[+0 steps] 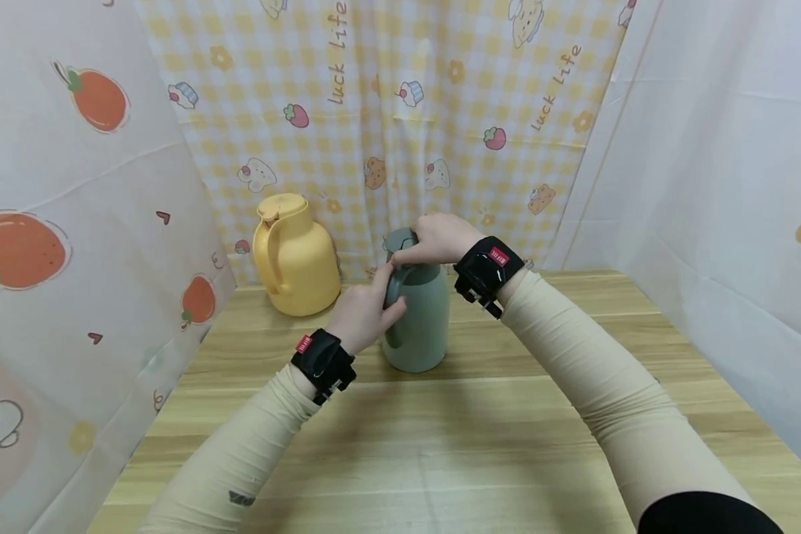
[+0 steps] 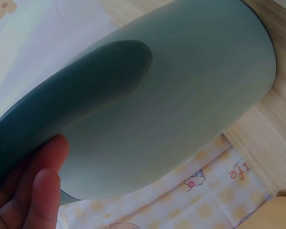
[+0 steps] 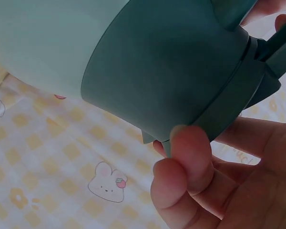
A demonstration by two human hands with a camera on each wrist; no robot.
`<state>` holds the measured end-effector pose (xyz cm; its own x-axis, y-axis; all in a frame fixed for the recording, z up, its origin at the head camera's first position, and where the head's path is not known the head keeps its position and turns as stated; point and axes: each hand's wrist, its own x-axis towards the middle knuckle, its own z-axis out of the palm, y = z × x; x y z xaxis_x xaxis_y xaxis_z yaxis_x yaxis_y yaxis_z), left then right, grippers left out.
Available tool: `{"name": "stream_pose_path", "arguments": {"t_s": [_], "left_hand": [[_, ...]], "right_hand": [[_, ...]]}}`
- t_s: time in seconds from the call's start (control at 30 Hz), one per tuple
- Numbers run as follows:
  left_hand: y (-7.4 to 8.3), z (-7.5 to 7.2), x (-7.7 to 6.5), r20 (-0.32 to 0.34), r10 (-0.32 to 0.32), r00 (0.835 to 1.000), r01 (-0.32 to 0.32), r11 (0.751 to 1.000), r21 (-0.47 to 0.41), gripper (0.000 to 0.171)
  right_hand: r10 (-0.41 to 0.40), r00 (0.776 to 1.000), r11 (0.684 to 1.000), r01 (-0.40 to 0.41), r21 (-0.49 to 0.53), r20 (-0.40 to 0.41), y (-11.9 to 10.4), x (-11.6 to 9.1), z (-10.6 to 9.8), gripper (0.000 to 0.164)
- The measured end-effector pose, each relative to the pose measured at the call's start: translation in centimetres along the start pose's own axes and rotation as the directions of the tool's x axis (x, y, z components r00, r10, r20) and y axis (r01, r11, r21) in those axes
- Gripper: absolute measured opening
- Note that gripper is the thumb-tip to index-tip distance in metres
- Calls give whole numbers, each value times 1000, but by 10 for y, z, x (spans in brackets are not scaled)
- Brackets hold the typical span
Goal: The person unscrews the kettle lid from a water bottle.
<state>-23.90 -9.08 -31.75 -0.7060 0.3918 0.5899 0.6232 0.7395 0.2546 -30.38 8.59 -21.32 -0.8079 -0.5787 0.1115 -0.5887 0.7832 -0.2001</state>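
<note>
A green thermos jug (image 1: pixel 422 334) stands upright on the wooden table, near the back. My left hand (image 1: pixel 362 315) holds its dark green handle (image 2: pixel 90 86); in the left wrist view the fingertips curl under that handle. From above and the right, my right hand (image 1: pixel 443 237) grips the jug's lid (image 3: pixel 229 102) at the top. The right wrist view shows its fingertips curled against the lid's edge, with a lever-like piece (image 3: pixel 281 52) sticking out on the far side. In the head view my right hand covers much of the lid.
A yellow thermos jug (image 1: pixel 303 271) with its lid on stands to the left of the green one. Behind both hangs a checked curtain (image 1: pixel 347 148), and white cloths flank the wooden table (image 1: pixel 387 467) on either side.
</note>
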Motion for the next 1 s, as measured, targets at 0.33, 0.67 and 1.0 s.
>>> {"name": "stream_pose_path", "arguments": {"t_s": [0.33, 0.67, 1.0], "left_hand": [[-2, -1, -1, 15, -8, 1000, 8, 1000, 2, 53], [-2, 0, 0, -3, 8, 1000, -8, 1000, 11, 50], [1, 1, -1, -16, 1, 1000, -1, 1000, 24, 51]], "right_hand": [[2, 1000, 1000, -1, 31, -11, -1, 0, 1, 46], [37, 999, 999, -37, 26, -16, 1, -2, 1, 50], [89, 993, 994, -94, -60, -78, -7, -6, 5, 56]]}}
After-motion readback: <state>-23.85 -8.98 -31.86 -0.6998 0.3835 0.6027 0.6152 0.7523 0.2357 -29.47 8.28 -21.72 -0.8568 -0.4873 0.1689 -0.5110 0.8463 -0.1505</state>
